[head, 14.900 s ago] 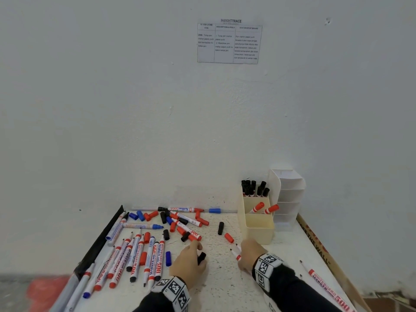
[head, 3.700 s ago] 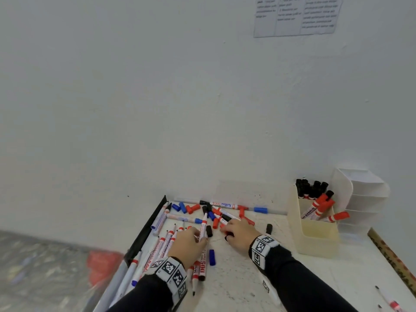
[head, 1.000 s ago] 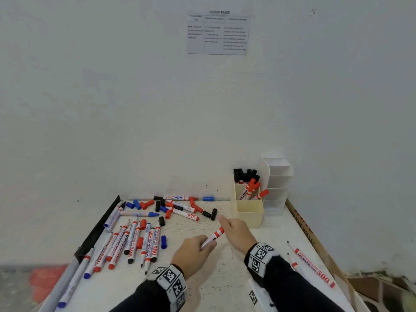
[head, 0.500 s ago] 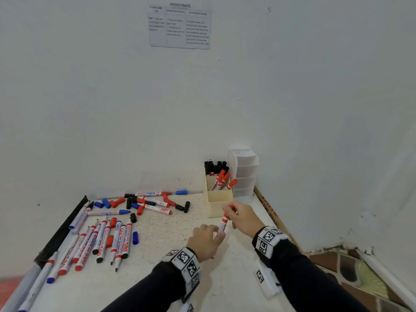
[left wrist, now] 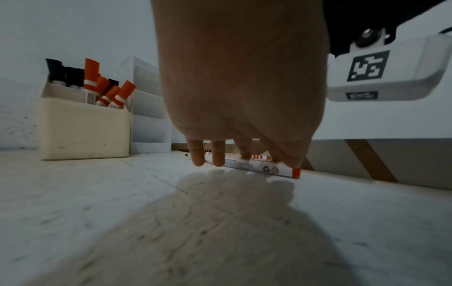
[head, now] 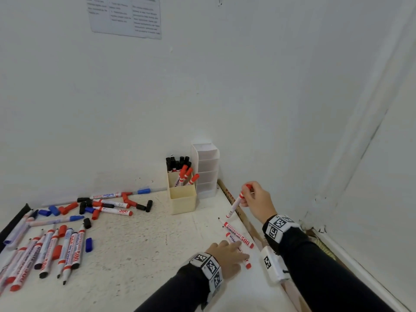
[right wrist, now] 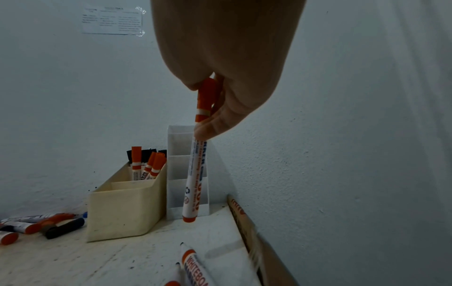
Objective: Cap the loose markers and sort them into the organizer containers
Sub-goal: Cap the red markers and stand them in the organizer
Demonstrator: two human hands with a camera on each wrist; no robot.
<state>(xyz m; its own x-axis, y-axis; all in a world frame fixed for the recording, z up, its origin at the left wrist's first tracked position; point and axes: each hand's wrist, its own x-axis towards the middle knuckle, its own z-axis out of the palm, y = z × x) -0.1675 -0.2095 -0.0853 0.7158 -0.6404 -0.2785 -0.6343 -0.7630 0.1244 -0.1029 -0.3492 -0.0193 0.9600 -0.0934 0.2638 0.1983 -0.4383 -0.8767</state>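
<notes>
My right hand (head: 246, 194) pinches a capped red marker (head: 235, 204) by its cap, and the marker hangs nearly upright above the table, right of the cream organizer (head: 182, 202). The right wrist view shows the same marker (right wrist: 194, 181) in front of the white tiered organizer (right wrist: 187, 166). With straight fingers, my left hand (head: 238, 251) rests on an uncapped red marker (head: 246, 263) lying near the table's right edge; its fingertips (left wrist: 218, 160) touch that marker (left wrist: 259, 168). A second uncapped red marker (head: 239, 236) lies just beyond. The cream organizer holds black markers (head: 176, 163) at the back and red markers (head: 186, 175) in the middle.
Several loose markers (head: 56, 251) and caps (head: 99, 207) lie spread over the left half of the table. The white tiered organizer (head: 206, 170) stands in the corner against the wall. A wooden strip (head: 231, 199) runs along the table's right edge.
My left hand has let go of the capped red marker and dropped onto an uncapped marker by the right edge. My right hand has raised the capped marker. The head view swung right.
</notes>
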